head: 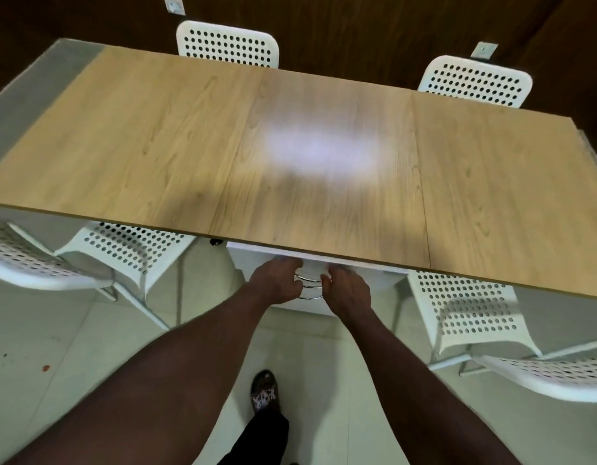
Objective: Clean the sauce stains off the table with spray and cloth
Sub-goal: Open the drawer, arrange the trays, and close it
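The left hand and the right hand are both curled around the curved chrome handle of the white drawer set under the near edge of the long light-wood table, fingertips hidden beneath that edge, presumably so supplies can be fetched. Neither spray nor cloth is seen (nor any sauce stain on the top, only 1 patch of glare), so wiping is judged not yet begun.
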